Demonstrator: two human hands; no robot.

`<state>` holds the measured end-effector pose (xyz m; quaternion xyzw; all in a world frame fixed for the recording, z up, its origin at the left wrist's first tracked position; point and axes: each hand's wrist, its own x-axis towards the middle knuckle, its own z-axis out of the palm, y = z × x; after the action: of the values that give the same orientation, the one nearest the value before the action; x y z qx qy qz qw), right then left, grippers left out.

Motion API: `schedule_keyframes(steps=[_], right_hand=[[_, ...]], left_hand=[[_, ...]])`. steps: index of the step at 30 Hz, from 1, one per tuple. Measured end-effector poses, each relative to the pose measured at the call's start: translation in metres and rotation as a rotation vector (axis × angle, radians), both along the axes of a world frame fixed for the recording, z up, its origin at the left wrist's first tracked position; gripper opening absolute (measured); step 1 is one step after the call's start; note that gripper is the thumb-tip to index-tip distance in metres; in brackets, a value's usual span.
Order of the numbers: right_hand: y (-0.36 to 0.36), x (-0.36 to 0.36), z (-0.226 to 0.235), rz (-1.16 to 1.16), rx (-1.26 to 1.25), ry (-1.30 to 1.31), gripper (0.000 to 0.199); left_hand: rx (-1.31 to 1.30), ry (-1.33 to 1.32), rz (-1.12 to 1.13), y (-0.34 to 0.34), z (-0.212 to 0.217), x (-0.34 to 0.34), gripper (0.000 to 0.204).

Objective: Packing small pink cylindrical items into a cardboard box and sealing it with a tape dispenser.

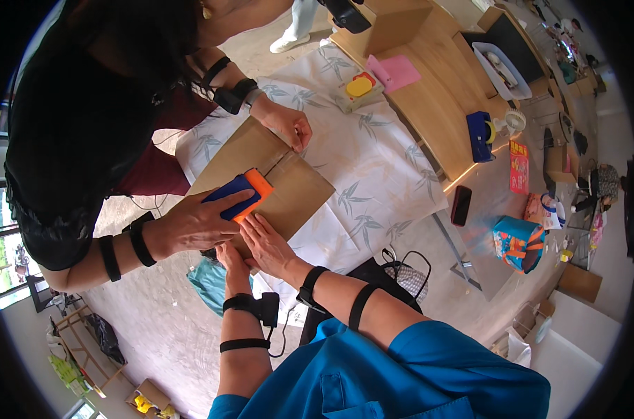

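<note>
A brown cardboard box lies on a white cloth printed with leaves. My right hand rests on the near edge of the box, fingers stretched out on the cardboard. Close beside it, my left hand is closed at the box's near end; its fingertips are partly hidden. Just above my hands, a co-worker's hand grips a blue and orange tape dispenser against the box top. The co-worker's other hand is at the far edge, by the seam between the flaps.
A wooden table stands at the far right with a pink sheet on it. Further right are a phone, a blue tape dispenser and a colourful bag. The co-worker leans in from the left.
</note>
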<state>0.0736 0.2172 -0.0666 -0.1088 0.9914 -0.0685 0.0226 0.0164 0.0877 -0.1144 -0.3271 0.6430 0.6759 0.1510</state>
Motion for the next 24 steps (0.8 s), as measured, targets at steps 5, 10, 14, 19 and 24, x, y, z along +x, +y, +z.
schedule_keyframes(steps=[5, 10, 14, 19, 24], right_hand=[[-0.002, 0.000, 0.000, 0.003, -0.001, -0.001, 0.079], [-0.001, 0.000, -0.001, 0.006, 0.002, 0.003, 0.079], [-0.001, 0.000, -0.001, 0.008, -0.015, -0.011, 0.080], [-0.001, 0.000, -0.001, 0.009, -0.024, -0.017, 0.081], [-0.003, 0.001, 0.000, 0.016, 0.048, -0.048, 0.088]], left_hand=[[-0.023, -0.017, 0.005, -0.003, -0.001, 0.000, 0.071], [-0.055, 0.006, -0.011, -0.003, -0.002, 0.000, 0.071], [-0.034, -0.012, -0.001, -0.003, -0.002, 0.000, 0.072], [-0.037, -0.029, -0.014, -0.006, -0.005, -0.001, 0.071], [-0.042, 0.017, -0.044, -0.010, -0.009, 0.000, 0.068]])
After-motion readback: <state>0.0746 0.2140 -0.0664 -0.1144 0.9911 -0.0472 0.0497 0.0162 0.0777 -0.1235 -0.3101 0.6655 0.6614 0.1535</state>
